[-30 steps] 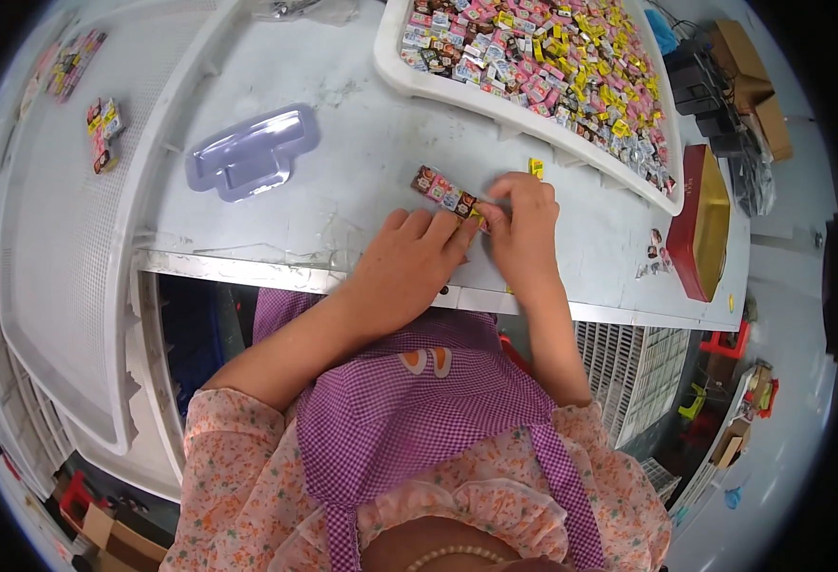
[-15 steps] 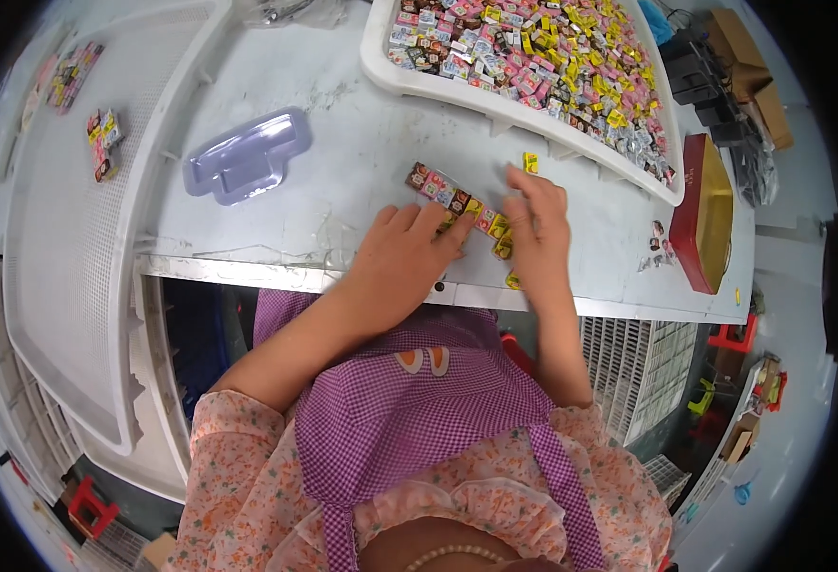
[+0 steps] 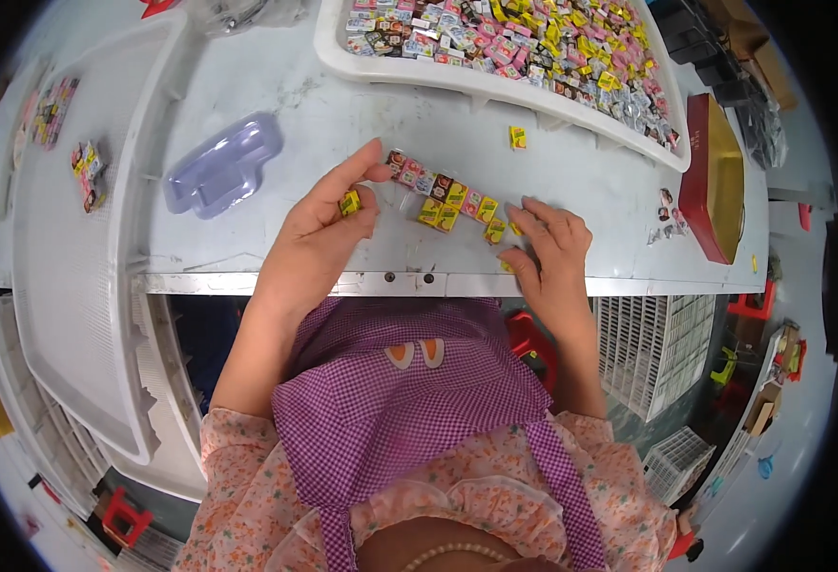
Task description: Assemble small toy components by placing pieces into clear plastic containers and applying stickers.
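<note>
A row of small wrapped candies (image 3: 435,184), brown, pink, white and yellow, lies slantwise on the table in front of me. Several yellow ones (image 3: 438,215) sit against its near side. My left hand (image 3: 319,229) is just left of the row, with a yellow candy (image 3: 349,202) held between thumb and curled fingers; its index finger reaches toward the row's left end. At the right end, my right hand (image 3: 557,250) has thumb and fingers apart. Its fingertips are beside a yellow candy (image 3: 494,231), and another yellow candy (image 3: 506,266) shows by the thumb.
A white tray (image 3: 495,91) heaped with candies stands at the back. One yellow candy (image 3: 518,137) lies before it. To the left are a clear bluish plastic insert (image 3: 223,167) and a white mesh tray (image 3: 85,276). A red and gold box (image 3: 700,181) stands at right.
My left hand has drawn back leftward off the row and now holds a yellow candy. My right hand has shifted slightly right and down. More of the row shows.
</note>
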Available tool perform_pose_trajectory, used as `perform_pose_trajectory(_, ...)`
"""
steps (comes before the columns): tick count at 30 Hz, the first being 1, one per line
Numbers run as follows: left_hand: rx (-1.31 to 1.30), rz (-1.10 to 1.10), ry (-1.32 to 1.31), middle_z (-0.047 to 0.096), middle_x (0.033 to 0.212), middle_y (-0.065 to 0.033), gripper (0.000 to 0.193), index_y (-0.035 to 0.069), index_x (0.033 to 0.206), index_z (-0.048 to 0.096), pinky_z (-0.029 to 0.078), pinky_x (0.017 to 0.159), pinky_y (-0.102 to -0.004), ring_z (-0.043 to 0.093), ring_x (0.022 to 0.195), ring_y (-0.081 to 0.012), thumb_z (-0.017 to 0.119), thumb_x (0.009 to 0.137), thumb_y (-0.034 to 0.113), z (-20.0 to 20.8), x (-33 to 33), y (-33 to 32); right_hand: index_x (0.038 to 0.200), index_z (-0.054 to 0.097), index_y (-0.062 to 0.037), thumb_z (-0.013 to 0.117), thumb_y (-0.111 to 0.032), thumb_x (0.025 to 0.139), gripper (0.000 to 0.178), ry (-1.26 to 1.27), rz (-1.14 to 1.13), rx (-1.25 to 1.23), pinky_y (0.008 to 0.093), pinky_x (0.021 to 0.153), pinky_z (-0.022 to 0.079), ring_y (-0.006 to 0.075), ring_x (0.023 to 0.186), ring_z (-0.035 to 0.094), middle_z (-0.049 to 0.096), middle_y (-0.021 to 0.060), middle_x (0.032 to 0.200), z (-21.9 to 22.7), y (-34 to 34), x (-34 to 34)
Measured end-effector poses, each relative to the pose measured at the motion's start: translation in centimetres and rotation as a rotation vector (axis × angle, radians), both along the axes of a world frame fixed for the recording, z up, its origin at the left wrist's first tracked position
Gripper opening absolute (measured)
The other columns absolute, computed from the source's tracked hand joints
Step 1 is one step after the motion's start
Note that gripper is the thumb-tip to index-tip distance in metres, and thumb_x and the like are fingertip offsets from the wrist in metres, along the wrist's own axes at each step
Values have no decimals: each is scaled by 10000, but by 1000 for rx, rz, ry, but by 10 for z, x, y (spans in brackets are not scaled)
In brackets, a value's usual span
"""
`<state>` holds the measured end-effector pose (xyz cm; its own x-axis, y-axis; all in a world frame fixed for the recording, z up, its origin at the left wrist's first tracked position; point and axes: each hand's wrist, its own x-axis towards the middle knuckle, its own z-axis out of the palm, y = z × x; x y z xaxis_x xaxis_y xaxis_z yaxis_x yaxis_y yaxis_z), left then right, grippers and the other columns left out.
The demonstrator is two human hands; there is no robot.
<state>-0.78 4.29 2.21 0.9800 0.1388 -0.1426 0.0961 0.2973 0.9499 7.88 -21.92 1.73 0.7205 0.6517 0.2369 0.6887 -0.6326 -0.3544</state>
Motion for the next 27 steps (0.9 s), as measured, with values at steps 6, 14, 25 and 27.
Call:
perform_pose_trajectory(6, -177, 27, 2, 532, 1278, -131, 517, 74, 1414, 375, 490, 894, -309, 581, 1064, -189, 507, 923, -20, -5, -1, -3, 1099, 632, -63, 707, -94, 720, 388, 9, -56, 140, 377, 926, 338, 274, 1047, 486, 574, 86, 1132, -3, 1, 1)
perform_pose_trajectory(14, -247, 46, 27, 520, 1293, -194, 511, 32, 1404, 354, 445, 1012, -384, 541, 1176, -277, 438, 914, -86, -11, 2, -12, 1020, 633, -70, 700, -35, 729, 301, -53, -31, 138, 367, 873, 357, 254, 947, 523, 608, 69, 1009, -12, 15, -7)
perform_pose_trajectory(25, 167, 208, 97, 643, 1081, -136, 248, -11, 1193, 492, 497, 835, -280, 615, 953, -154, 487, 947, 21, -1, 3, 8, 983, 637, -62, 662, 23, 757, 243, -145, -71, 213, 358, 832, 376, 254, 911, 541, 603, 72, 962, -13, 16, 0)
perform_pose_trajectory(27, 203, 221, 81, 647, 1063, -137, 211, -14, 1153, 518, 496, 818, -269, 616, 911, -138, 491, 946, 23, -1, 3, 9, 990, 634, -56, 667, 11, 757, 245, -165, -70, 220, 358, 841, 378, 264, 930, 544, 606, 87, 974, -9, 16, 6)
